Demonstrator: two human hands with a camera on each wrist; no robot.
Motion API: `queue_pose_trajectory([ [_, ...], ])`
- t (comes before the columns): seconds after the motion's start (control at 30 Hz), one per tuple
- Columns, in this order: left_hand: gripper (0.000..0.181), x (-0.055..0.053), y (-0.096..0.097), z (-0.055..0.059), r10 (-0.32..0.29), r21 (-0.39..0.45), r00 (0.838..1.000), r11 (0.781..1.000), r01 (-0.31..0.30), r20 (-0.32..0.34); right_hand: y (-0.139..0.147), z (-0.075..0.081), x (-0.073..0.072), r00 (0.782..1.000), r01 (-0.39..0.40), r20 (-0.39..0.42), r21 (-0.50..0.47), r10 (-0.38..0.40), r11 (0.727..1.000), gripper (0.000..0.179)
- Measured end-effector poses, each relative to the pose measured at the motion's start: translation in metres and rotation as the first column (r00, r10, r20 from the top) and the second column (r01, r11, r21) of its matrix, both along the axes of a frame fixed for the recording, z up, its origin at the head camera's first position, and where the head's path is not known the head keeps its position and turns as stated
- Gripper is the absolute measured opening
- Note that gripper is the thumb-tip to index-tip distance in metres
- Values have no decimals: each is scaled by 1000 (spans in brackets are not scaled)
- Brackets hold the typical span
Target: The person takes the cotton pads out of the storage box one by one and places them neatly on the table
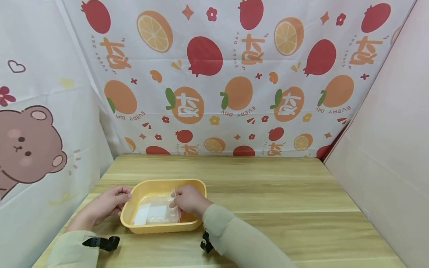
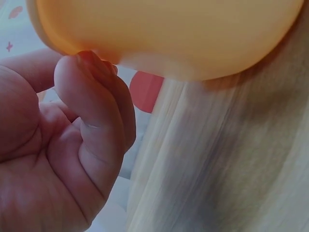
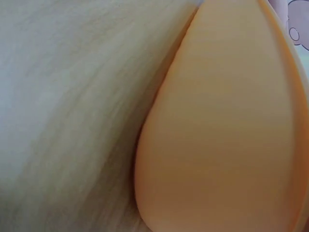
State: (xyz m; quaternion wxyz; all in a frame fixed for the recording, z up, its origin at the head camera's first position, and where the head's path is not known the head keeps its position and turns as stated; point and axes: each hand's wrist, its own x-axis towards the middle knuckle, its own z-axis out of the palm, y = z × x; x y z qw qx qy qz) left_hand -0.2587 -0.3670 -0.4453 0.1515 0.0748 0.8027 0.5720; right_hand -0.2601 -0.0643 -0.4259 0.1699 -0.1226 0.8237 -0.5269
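Downward head and close wrist views share tray (image 1: pixel 164 228).

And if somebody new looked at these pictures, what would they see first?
Probably the big red and orange fruits printed on the white cloth behind the wooden table, and the brown bear on the left. Next, perhaps, the yellow tray on the table: the left hand holds its left end, and the right hand reaches inside, its fingers at a clear packet.
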Motion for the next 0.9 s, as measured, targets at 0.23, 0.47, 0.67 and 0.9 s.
queue_pose_trajectory([
  [0.23, 30, -2, 1, 1, -12, 8, 1000, 1000, 12, -16, 6, 8, -7, 999, -23, -28, -31, 22, 999, 22],
  [0.47, 29, -1, 0, -1, -15, 13, 1000, 1000, 15, -21, 16, 15, -12, 994, -51, -98, -54, 45, 997, 22],
  [0.67, 29, -1, -1, -2, -25, 22, 999, 999, 26, -23, 27, 25, -17, 999, -28, -35, -113, 25, 993, 22],
  [0.9, 31, -1, 0, -1, -23, 25, 1000, 999, 23, -10, 47, 51, -22, 995, -95, -28, -138, 92, 986, 24],
])
